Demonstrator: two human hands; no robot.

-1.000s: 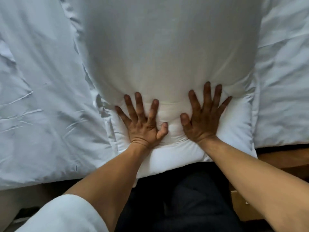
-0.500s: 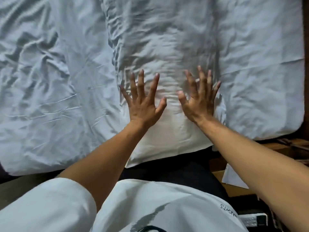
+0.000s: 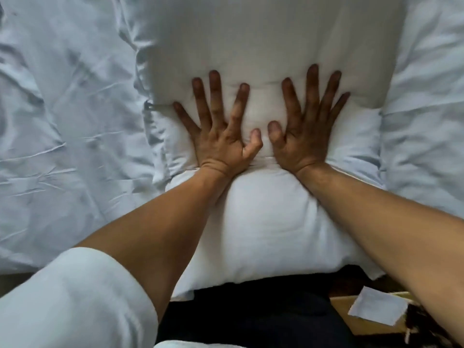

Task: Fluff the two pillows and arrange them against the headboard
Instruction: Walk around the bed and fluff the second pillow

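A white pillow (image 3: 266, 237) lies lengthwise on the bed in front of me, its near end hanging over the bed's edge. My left hand (image 3: 218, 131) and my right hand (image 3: 305, 126) press flat into its middle, side by side, fingers spread, palms down. The pillow is dented under both palms and bulges nearer me and beyond my fingertips. Neither hand grips anything. Only one pillow can be told apart; no headboard is visible.
Rumpled white bedding (image 3: 65, 136) spreads left and right of the pillow. At lower right a wooden surface (image 3: 361, 322) carries a white slip of paper (image 3: 376, 307). My dark trousers (image 3: 246, 312) stand against the bed's edge.
Half a second ago my hands were lifted with the pillow flat and wrinkled; now both palms press down into it again and it puffs up around them.
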